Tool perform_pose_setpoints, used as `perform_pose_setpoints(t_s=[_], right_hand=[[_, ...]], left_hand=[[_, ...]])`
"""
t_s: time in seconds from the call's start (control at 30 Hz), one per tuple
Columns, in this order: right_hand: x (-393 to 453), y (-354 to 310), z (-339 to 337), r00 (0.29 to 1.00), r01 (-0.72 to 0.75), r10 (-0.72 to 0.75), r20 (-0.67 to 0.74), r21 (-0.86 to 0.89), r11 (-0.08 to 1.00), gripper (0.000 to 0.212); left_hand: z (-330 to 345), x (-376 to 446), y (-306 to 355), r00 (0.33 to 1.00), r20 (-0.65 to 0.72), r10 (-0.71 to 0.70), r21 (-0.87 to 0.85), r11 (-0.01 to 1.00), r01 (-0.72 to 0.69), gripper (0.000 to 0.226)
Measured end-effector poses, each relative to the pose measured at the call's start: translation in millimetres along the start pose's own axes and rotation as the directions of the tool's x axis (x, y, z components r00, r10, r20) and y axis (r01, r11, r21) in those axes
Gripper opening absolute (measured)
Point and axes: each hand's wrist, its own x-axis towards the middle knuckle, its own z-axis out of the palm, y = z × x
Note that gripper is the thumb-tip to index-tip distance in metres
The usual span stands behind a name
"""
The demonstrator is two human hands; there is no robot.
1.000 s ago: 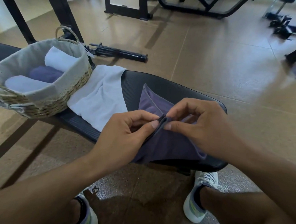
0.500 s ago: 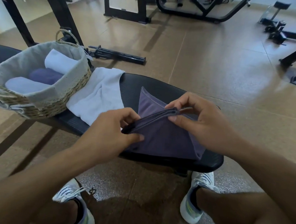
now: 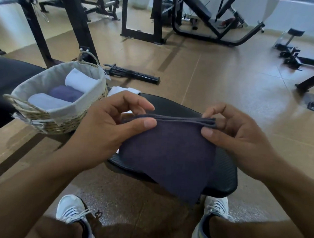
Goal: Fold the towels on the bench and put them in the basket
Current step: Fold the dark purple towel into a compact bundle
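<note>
hands hold a folded purple towel (image 3: 168, 156) up at centre frame, above the black bench (image 3: 224, 169). left hand (image 3: 104, 132) pinches the layered top edge between thumb and fingers at one end; right hand (image 3: 237, 139) pinches the other end the same way, and the cloth hangs down from that edge. at left of the frame the woven basket (image 3: 48, 120) sits on the bench with three rolled towels (image 3: 66, 93) inside. a white towel (image 3: 123, 89) peeks out behind the left hand, probably lying on the bench.
</note>
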Motion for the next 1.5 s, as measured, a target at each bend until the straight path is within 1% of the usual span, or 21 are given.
perform_pose_setpoints(t_s=[0.07,0.13,0.23,0.3,0.37,0.47,0.53,0.57,0.63,0.7,0.8,0.83,0.9,0.97,1.03,1.07,1.13,1.2,1.33,1.43,1.5], right_hand=[[-3,-8,3,0.996,-0.059,0.054,0.066,0.079,0.995,0.039],[-4,-10,6,0.994,-0.082,0.077,0.073,0.065,0.994,0.037],[-2,-9,14,0.996,-0.086,0.082,-0.036,-0.127,0.988,0.027],[-1,-3,15,0.99,-0.128,0.109,-0.085,-0.267,0.955,0.029],[-1,3,15,0.986,-0.16,0.137,-0.092,-0.344,0.925,0.02],[0,10,13,0.979,-0.182,0.126,-0.161,-0.411,0.893,0.01],[0,9,12,0.98,-0.178,0.12,-0.156,-0.441,0.88,0.002],[1,7,13,0.982,-0.176,0.127,-0.137,-0.454,0.873,0.005],[1,5,15,0.982,-0.184,0.14,-0.125,-0.49,0.852,0.023],[3,7,19,0.98,-0.195,0.134,-0.145,-0.591,0.783,0.04],[6,9,30,0.985,-0.172,0.11,-0.134,-0.839,0.517,0.061],[8,7,34,0.987,-0.154,0.104,-0.121,-0.888,0.433,0.063],[12,2,42,0.99,-0.125,0.101,-0.096,-0.933,0.338,0.058],[15,-1,46,0.992,-0.1,0.098,-0.075,-0.952,0.29,0.051],[17,0,44,0.994,-0.089,0.091,-0.064,-0.949,0.302,0.044],[18,0,41,0.994,-0.091,0.088,-0.064,-0.935,0.342,0.041],[21,0,31,0.992,-0.125,0.088,-0.093,-0.855,0.503,0.035],[27,-2,16,0.988,-0.147,0.06,-0.141,-0.756,0.637,0.028],[38,-11,-26,0.947,-0.19,-0.042,-0.319,-0.658,0.728,0.026],[44,-5,-57,0.896,-0.297,-0.014,-0.444,-0.621,0.725,0.026],[47,5,-76,0.859,-0.36,0.044,-0.51,-0.542,0.759,0.029]], left_hand=[[-2,0,5,0.998,0.04,-0.049,-0.081,0.995,0.052,0.021],[-5,1,5,0.996,0.052,-0.072,-0.047,0.996,0.074,0.025],[-9,3,-3,0.995,0.045,-0.089,0.191,0.978,0.079,0.036],[-10,2,-13,0.986,0.09,-0.141,0.346,0.933,0.101,0.038],[-10,1,-20,0.973,0.152,-0.176,0.436,0.895,0.094,0.034],[-10,5,-29,0.977,0.198,-0.084,0.487,0.873,-0.024,0.023],[-10,6,-32,0.981,0.192,-0.039,0.473,0.879,-0.057,0.012],[-9,7,-32,0.981,0.191,-0.038,0.465,0.884,-0.056,0.012],[-4,5,-33,0.976,0.208,-0.061,0.463,0.885,-0.043,0.021],[2,3,-35,0.966,0.248,-0.081,0.458,0.888,-0.043,0.025],[10,3,-38,0.956,0.288,-0.048,0.436,0.896,-0.087,0.019],[12,3,-39,0.956,0.293,-0.022,0.429,0.896,-0.111,0.018],[16,3,-40,0.965,0.262,0.023,0.401,0.907,-0.131,0.017],[23,3,-38,0.989,0.151,-0.008,0.319,0.947,-0.041,0.016],[25,3,-39,0.982,0.119,-0.145,0.177,0.977,0.123,0.025],[24,3,-41,0.951,0.187,-0.247,0.136,0.965,0.223,0.031],[21,1,-52,0.823,0.374,-0.428,0.211,0.903,0.374,0.036],[21,-2,-64,0.713,0.459,-0.53,0.34,0.846,0.41,0.033],[29,-4,-78,0.621,0.494,-0.609,0.292,0.789,0.541,0.028],[32,-1,-79,0.552,0.524,-0.648,0.229,0.732,0.642,0.033],[27,3,-80,0.554,0.517,-0.652,0.179,0.715,0.675,0.036]])
